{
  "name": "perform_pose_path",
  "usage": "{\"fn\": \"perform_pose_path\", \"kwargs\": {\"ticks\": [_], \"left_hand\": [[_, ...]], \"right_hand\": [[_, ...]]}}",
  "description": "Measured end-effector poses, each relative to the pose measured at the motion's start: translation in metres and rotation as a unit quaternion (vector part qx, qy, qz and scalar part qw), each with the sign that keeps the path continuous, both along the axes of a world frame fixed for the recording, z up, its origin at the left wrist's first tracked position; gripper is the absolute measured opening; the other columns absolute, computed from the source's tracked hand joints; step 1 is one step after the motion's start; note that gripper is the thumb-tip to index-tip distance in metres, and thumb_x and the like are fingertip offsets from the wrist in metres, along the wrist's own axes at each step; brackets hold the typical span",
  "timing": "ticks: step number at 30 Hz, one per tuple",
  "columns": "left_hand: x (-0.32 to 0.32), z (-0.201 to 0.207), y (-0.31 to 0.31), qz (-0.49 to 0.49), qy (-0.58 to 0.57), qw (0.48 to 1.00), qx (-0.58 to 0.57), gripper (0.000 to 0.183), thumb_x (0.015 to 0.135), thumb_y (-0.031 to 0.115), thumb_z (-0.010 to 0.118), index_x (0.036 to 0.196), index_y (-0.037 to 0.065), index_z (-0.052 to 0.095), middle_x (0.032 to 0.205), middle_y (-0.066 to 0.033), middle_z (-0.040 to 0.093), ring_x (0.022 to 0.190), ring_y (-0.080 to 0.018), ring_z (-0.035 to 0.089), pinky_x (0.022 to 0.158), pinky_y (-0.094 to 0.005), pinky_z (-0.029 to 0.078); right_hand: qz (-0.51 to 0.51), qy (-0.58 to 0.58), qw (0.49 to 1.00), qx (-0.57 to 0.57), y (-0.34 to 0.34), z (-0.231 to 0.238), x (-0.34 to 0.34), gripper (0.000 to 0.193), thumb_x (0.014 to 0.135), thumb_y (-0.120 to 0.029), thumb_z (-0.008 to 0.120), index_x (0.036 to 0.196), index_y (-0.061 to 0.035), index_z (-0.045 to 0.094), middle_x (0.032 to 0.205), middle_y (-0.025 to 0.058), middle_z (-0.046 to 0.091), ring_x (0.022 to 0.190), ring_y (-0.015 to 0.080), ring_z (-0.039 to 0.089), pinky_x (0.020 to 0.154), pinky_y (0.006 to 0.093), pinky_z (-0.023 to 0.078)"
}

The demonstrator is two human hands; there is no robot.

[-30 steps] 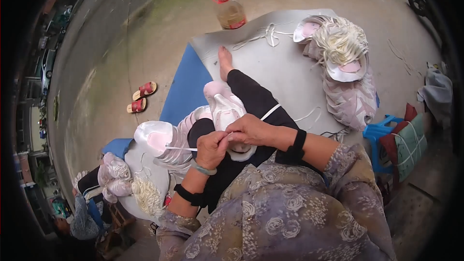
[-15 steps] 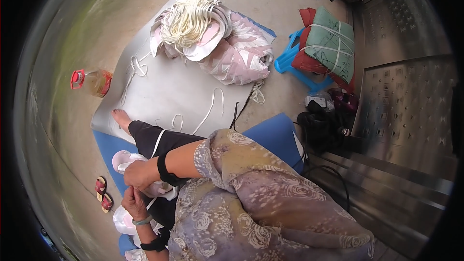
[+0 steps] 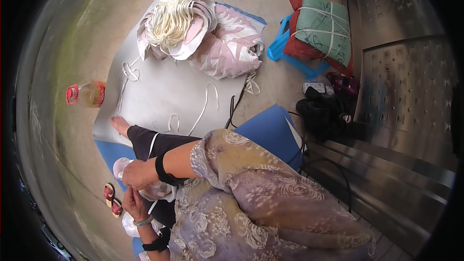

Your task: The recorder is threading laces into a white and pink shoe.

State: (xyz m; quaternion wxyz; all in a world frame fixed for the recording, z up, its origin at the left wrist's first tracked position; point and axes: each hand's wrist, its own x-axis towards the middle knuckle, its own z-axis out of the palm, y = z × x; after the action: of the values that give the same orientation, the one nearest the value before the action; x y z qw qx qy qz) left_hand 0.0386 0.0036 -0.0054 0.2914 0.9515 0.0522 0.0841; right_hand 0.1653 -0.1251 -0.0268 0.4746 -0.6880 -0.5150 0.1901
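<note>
My right hand (image 3: 139,174) is closed, back up, over pink-and-white fabric pieces (image 3: 159,191) on my lap. A rounded pink-and-white piece (image 3: 122,166) shows just beyond its knuckles. Right below, my left hand (image 3: 134,204) has its fingers pinched together, and its fingertips meet those of my right hand. Whatever lies between the fingers is too small or hidden to make out. A white cord (image 3: 153,143) runs over my dark trouser leg toward the fabric. More white fabric (image 3: 130,224) lies beside my left wrist.
A grey-white sheet (image 3: 159,87) over blue matting bears a fabric pile topped with cream cords (image 3: 176,17) and a pink-white bundle (image 3: 229,50). Around it are an oil bottle (image 3: 92,93), sandals (image 3: 112,199), a blue stool (image 3: 278,43) with a tied green-red bundle (image 3: 321,26), and a black bag (image 3: 319,118).
The view has shifted slightly, so the far things sit higher and the sandals further right. Both hands stay pinched together over the fabric, with little visible movement.
</note>
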Motion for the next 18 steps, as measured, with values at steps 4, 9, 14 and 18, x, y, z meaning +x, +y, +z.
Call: {"fn": "perform_pose_path", "kwargs": {"ticks": [4,9,14,18], "left_hand": [[-0.007,-0.009,0.004,0.022,0.025,0.999,-0.025,0.009,0.083,0.004,0.057,0.090,-0.001,0.059,0.066,-0.0068,0.055,0.059,-0.0116,0.049,0.056,-0.0264,0.042],[-0.011,-0.011,0.003,0.037,0.047,0.996,-0.059,0.008,0.083,0.005,0.059,0.087,-0.001,0.060,0.065,-0.0050,0.054,0.059,-0.0102,0.048,0.056,-0.0249,0.042],[-0.006,-0.016,0.005,0.050,0.055,0.995,-0.071,0.007,0.083,0.007,0.060,0.084,0.000,0.060,0.064,-0.0041,0.053,0.059,-0.0097,0.047,0.055,-0.0241,0.041],[-0.023,-0.008,0.010,0.095,0.048,0.993,-0.045,0.006,0.081,0.006,0.060,0.081,0.000,0.059,0.066,-0.0061,0.055,0.058,-0.0129,0.049,0.054,-0.0259,0.042]], "right_hand": [[0.010,-0.007,1.000,-0.029,0.001,0.002,0.000,0.011,0.059,-0.013,0.063,0.067,-0.0059,0.064,0.071,0.0137,0.062,0.070,0.0312,0.061,0.059,0.0415,0.047],[0.018,-0.008,0.998,-0.051,0.007,0.000,-0.001,0.012,0.057,-0.013,0.065,0.066,-0.0064,0.065,0.068,0.0143,0.062,0.068,0.0309,0.062,0.058,0.0410,0.047],[0.031,-0.037,0.997,-0.063,0.010,-0.010,0.002,0.012,0.060,-0.014,0.063,0.068,-0.0067,0.067,0.072,0.0158,0.064,0.072,0.0299,0.063,0.062,0.0396,0.048],[0.030,-0.038,0.995,-0.086,0.024,-0.008,-0.012,0.012,0.059,-0.012,0.062,0.068,-0.0060,0.067,0.070,0.0165,0.063,0.071,0.0312,0.063,0.062,0.0394,0.050]]}}
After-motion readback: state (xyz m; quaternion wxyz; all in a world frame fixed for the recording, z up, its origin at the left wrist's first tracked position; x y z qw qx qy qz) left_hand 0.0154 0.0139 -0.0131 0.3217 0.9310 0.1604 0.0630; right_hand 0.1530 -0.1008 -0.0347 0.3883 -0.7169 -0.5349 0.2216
